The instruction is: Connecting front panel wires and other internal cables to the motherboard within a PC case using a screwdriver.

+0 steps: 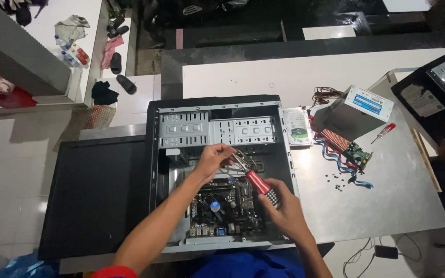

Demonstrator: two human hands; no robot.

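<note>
Screwdriver at work inside an open computer case

Screwdriver (260,186), red-handled, is gripped by the right hand (284,206) and angled into the computer case (222,170) lying open on the worktop (387,180). The left hand (213,158) pinches thin cables (240,159) by its tip, above the motherboard (225,208).

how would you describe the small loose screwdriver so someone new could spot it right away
Start at the open computer case lying on the metal table, then look right to the grey power supply box. Just beyond its right end, alone on bare metal, lies the small screwdriver. Unlike the bigger red-handled screwdriver in the right hand, it is short and nobody holds it.
</note>
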